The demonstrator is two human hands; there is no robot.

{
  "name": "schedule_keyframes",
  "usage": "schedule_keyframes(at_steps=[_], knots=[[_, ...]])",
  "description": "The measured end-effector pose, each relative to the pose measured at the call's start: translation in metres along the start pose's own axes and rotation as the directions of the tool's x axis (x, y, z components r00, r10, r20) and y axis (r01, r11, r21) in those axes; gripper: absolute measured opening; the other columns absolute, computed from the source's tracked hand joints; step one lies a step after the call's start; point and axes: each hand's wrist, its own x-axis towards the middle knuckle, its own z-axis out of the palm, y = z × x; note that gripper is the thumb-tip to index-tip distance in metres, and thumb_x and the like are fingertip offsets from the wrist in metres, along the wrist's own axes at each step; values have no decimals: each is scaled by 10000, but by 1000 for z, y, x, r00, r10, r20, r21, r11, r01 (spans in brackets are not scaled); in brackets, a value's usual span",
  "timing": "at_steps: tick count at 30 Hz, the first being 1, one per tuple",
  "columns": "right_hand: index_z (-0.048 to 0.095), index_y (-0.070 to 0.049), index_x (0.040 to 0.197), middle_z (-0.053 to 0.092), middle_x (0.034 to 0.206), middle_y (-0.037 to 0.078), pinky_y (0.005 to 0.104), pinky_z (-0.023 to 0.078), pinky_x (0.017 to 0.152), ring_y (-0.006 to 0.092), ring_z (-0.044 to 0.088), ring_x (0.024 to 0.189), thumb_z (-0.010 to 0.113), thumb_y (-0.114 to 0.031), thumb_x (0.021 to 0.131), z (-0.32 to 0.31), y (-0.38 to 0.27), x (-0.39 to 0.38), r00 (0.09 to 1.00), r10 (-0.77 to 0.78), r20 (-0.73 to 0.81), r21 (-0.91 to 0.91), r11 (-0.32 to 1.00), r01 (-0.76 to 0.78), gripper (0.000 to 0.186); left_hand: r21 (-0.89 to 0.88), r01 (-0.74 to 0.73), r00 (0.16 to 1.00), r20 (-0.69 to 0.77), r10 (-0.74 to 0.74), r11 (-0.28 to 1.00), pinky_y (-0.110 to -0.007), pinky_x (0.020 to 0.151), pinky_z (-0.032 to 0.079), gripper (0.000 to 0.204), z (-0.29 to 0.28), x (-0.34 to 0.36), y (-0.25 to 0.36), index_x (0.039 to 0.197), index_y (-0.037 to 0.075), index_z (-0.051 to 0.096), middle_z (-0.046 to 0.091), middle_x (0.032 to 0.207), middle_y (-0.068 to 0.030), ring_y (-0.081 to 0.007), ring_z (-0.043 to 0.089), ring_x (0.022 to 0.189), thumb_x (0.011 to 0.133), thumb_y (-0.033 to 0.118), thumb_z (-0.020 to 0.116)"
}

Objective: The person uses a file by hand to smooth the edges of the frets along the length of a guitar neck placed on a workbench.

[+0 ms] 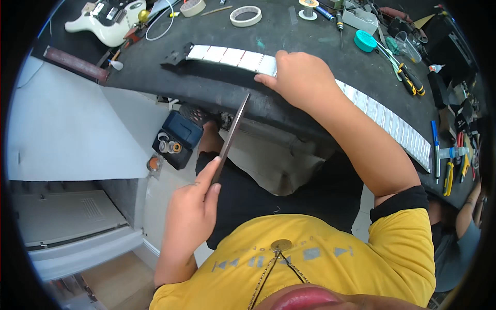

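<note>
In my left hand (191,212), held over my lap, is a slim metal file (235,126). My fingers wrap its lower end, and its tip points up toward the bench edge, apart from the neck. A guitar neck (385,116) lies along the front of the bench, its fretboard covered in silvery-white strips between the frets. Its dark headstock (178,56) points left. My right hand (305,77) grips the neck near its middle, thumb on the near edge and fingers over the top; the forearm crosses above part of it.
The dark workbench (289,41) carries tape rolls (246,16), a white guitar body (108,26), a screwdriver (339,23), a teal round container (365,41) and yellow-black pliers (408,80). An open black toolbox (177,139) sits below at left. Another person's arm (467,206) shows at far right.
</note>
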Motion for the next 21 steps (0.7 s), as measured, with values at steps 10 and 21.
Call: schedule_keyframes(at_steps=[10, 21], knots=[[743, 33, 1069, 805, 889, 216, 502, 652, 815, 403, 813, 878, 780, -616, 1037, -4, 6, -7, 1000, 10, 16, 10, 1000, -10, 651, -296, 12, 997, -66, -33, 955, -278, 603, 475, 467, 12, 35, -15, 1618, 68, 663, 647, 754, -15, -87, 578, 624, 1153, 60, 615], [748, 33, 1024, 801, 865, 231, 513, 659, 803, 433, 811, 863, 797, -593, 1022, -1, 4, -6, 999, -15, -52, -7, 1000, 15, 629, -111, -289, 953, -131, 274, 951, -445, 891, 608, 348, 29, 180, 24, 1424, 1, 733, 796, 1126, -313, -482, 775, 998, 1117, 157, 681]])
